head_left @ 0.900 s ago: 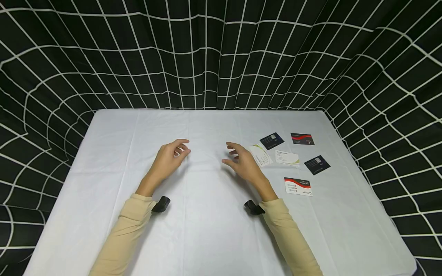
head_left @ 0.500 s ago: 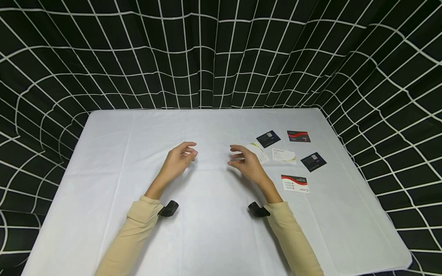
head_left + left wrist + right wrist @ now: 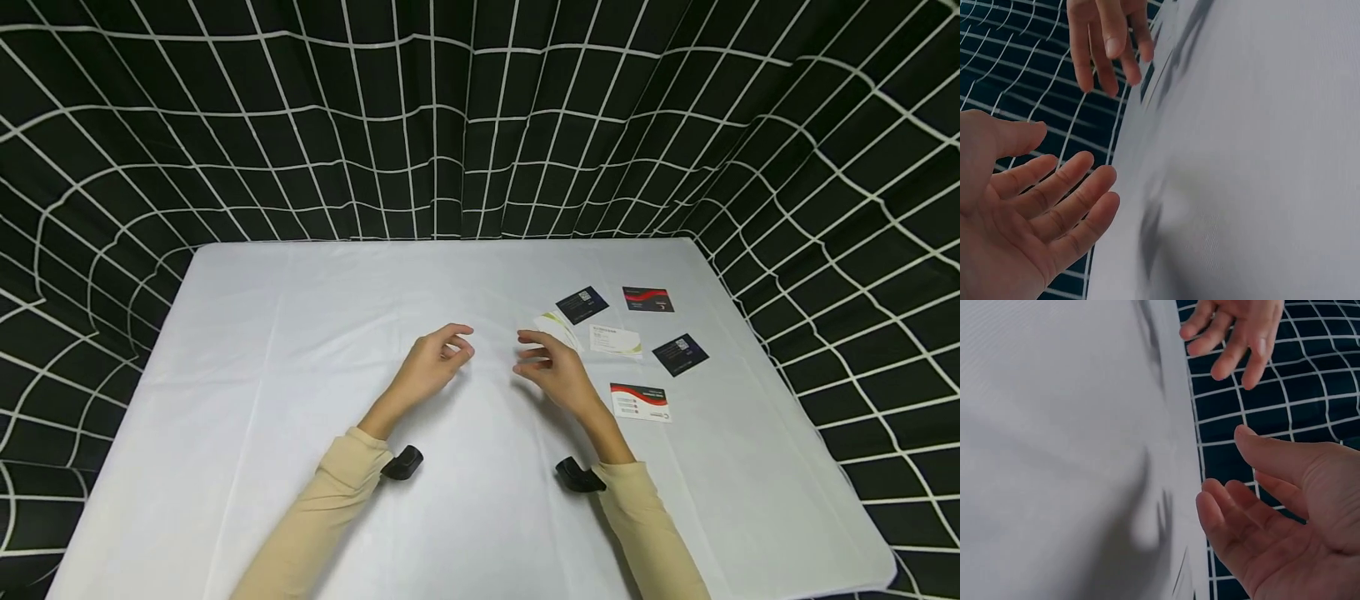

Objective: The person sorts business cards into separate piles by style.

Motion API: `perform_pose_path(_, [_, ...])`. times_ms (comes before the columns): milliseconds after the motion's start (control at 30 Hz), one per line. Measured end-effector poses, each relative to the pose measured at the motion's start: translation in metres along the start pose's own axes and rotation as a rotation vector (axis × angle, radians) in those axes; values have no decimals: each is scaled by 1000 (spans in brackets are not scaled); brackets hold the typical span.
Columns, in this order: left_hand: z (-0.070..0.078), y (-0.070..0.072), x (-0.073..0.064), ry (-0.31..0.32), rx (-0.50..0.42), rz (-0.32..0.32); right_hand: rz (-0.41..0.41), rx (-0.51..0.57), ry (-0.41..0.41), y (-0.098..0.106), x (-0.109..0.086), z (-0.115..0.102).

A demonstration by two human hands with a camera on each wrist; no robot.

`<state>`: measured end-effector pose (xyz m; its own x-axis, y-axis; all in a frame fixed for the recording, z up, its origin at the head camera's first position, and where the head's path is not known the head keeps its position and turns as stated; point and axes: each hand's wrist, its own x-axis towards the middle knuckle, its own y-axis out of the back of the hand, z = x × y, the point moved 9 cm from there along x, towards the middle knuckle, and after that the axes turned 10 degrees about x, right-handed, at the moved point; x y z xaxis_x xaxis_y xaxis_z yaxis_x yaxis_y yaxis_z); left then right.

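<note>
Over the middle of the white table my left hand (image 3: pixel 431 364) hovers with relaxed, slightly bent fingers and holds nothing. My right hand (image 3: pixel 558 369) faces it a short way to the right, its fingers loosely bent around nothing. Just beyond the right hand lies a white business card with a green stripe (image 3: pixel 560 325), partly hidden by that hand. A dark card (image 3: pixel 582 305) is at its upper edge, and another white card (image 3: pixel 615 340) lies to its right. In the left wrist view the left palm (image 3: pixel 1029 219) shows bare; the right palm (image 3: pixel 1297 544) does too in its own view.
Farther right on the white tablecloth (image 3: pixel 337 292) lie a black-and-red card (image 3: pixel 648 299), a second dark card (image 3: pixel 680 355) and a white card with a red and black band (image 3: pixel 641 402). A black curtain with a white grid (image 3: pixel 450 125) surrounds the table's back and sides.
My left hand has moved right, closer to the right hand. The right hand has shifted slightly right and toward me. The cards stay where they lie; the head view has turned a little.
</note>
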<state>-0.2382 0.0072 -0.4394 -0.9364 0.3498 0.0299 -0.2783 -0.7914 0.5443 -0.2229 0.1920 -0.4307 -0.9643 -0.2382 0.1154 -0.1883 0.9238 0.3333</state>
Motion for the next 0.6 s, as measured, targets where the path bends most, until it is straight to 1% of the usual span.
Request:
perform_pose_path(100, [6,-14,2,-14,-7,-32,11,-30,-12,4,-6,4])
perform_pose_path(233, [17,-38,9,-49,13,-79,40,-56,-23,18,-13,9])
perform_pose_path(333, [25,-54,13,-87,51,-112,71,-66,-24,29,-18,11])
perform_pose_path(433, [33,-69,15,-118,80,-147,95,-82,-21,39,-25,13])
perform_pose_path(600, [46,-89,15,-152,140,-185,113,-117,-42,50,-40,19])
